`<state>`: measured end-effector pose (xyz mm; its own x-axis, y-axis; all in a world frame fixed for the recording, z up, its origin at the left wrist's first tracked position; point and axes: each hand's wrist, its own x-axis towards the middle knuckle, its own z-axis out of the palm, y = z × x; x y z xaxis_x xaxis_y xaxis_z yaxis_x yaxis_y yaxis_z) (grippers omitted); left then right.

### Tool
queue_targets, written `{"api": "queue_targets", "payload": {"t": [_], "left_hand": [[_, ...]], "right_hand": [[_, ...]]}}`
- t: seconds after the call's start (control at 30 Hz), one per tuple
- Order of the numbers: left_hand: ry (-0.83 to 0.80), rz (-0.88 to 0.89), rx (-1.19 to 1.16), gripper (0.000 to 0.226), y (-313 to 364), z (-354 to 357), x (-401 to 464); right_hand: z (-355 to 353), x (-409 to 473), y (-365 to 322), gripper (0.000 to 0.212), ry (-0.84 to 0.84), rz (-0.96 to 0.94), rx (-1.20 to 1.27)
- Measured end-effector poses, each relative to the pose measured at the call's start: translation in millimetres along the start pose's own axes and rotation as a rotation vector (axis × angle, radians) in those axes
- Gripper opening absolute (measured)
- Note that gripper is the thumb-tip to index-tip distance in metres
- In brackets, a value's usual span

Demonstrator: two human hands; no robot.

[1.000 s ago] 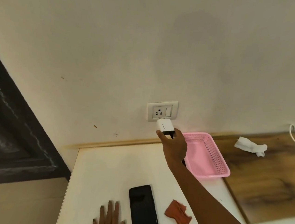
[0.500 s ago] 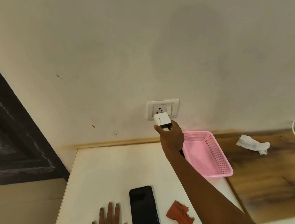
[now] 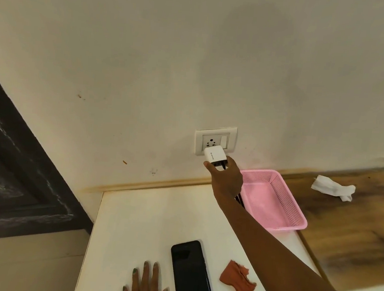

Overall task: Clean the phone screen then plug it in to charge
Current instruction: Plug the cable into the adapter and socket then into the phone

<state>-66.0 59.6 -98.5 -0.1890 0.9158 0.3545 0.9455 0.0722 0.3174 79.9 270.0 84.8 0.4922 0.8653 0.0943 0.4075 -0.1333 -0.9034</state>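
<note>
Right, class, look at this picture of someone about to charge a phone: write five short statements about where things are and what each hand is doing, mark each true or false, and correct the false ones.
1. The right hand holds the white charger up at the wall socket. True.
2. The phone lies inside the pink basket. False: it lies flat on the white table, and nothing shows inside the basket.
3. The left hand rests flat on the table beside the phone. True.
4. The orange cloth lies on top of the phone screen. False: it lies to the right of the phone, apart from it.
5. A crumpled white tissue lies on the wooden surface. True.
</note>
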Motion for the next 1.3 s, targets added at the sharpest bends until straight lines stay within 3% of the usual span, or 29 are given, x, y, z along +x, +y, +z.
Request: {"api": "queue_targets", "payload": {"t": [0.53,0.8,1.03,1.2,1.3], "left_hand": [[-0.108,-0.065,-0.038,0.061,-5,13,-5],[-0.112,-0.065,-0.052,0.06,-3,9,-5],[-0.157,-0.058,-0.055,0.061,-2,0,-2],[-0.205,-0.031,-0.091,0.06,5,-15,4],[-0.418,-0.069,-0.132,0.063,4,-31,1]], "right_hand": [[8,14,-23,0.053,-0.014,0.025,-0.186],[2,20,-30,0.045,-0.07,-0.007,-0.349],[-1,26,-29,0.053,-0.151,-0.064,-0.451],[-13,27,-26,0.065,-0.279,-0.034,-0.414],[-28,22,-23,0.059,-0.484,0.143,-0.265]]}}
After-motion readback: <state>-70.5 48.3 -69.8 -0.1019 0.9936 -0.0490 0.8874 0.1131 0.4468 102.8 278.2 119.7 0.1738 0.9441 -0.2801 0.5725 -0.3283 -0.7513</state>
